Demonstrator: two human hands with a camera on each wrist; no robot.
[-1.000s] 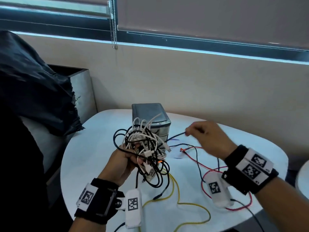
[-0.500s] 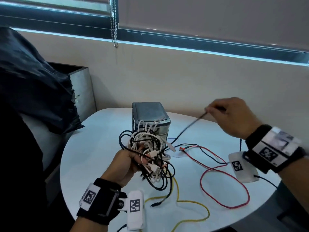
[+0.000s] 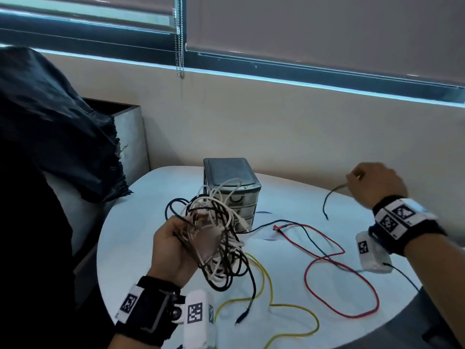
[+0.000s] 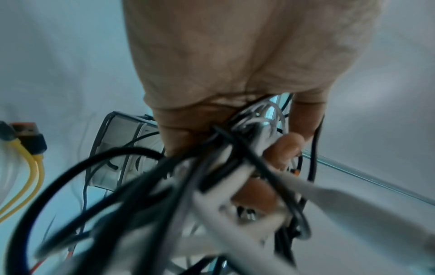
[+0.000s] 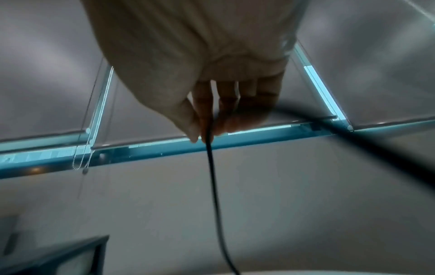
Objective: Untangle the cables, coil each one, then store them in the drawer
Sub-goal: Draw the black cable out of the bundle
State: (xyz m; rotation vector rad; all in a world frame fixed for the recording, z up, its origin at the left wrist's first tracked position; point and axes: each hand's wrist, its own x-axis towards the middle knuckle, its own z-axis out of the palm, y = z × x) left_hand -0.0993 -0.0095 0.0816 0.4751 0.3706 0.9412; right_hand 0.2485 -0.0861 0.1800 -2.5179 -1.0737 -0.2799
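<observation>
The left hand grips the tangle above the table; the right hand, at its 2 o'clock and well apart, pinches a black cable whose free end hangs toward 7 o'clock, apparently clear of the tangle. Drawers stand just behind the tangle.

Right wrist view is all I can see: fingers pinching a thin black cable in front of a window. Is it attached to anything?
Observer: The black cable hangs from the right hand, its lower end dangling free above the table.
Operator: And the other hand?
Observer: The left hand grips a tangle of white and black cables, in front of a drawer unit.
Operator: Anything sorted yet?
Observer: A red cable and a yellow cable lie loose, uncoiled, on the table.
</observation>
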